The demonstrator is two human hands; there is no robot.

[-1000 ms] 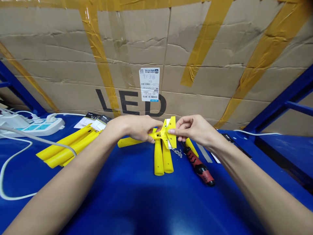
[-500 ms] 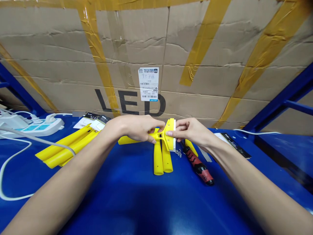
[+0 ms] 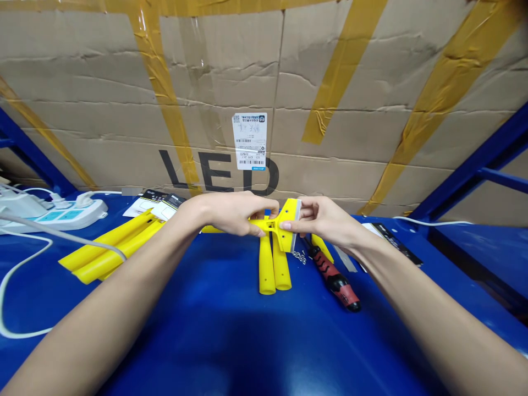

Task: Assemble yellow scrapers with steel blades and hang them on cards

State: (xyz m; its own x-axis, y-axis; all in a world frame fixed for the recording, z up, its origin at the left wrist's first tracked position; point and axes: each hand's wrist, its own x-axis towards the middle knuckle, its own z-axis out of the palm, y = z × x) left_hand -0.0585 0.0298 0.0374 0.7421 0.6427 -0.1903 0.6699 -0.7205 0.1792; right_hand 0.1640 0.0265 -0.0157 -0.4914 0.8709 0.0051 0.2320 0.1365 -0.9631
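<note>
Between my two hands is a yellow scraper (image 3: 287, 236), its wide head to the right with a thin pale blade along the edge. My left hand (image 3: 241, 213) is closed around the handle by the neck. My right hand (image 3: 319, 220) pinches the head at the blade side, thumb on the yellow face. Beneath it, two yellow scraper handles (image 3: 267, 269) lie side by side. A red and black screwdriver (image 3: 336, 279) rests to the right, and several small screws (image 3: 301, 257) lie near its tip, just below the scraper head.
More yellow scrapers (image 3: 117, 245) are stacked on the left of the blue table (image 3: 198, 330). A white power strip (image 3: 70, 215) and cables lie far left. Flat metal blades (image 3: 345, 260) and black packets (image 3: 398, 246) lie right. A large cardboard box (image 3: 206, 99) stands behind.
The scraper in my hands has turned over to show its other face, with open screw holes, and the blade edge now looks grey. Both hands stay in nearly the same place.
</note>
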